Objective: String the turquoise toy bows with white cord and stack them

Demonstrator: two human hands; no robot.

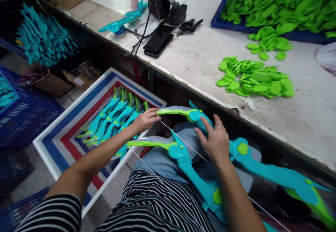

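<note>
Head | toy bow (253, 159) | left hand (146, 120) pinching its green end | right hand (215, 138) spread over its middle

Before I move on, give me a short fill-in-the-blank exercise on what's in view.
1. The bare ____ hand touches the lime-green tip of the farther turquoise-and-green plastic bow.
2. Inside, the white-rimmed rectangular box is striped white, red and ____.
3. The shallow blue plastic tray on the white tabletop holds flat plastic pieces coloured ____.

Missing words: left; blue; green.
</note>
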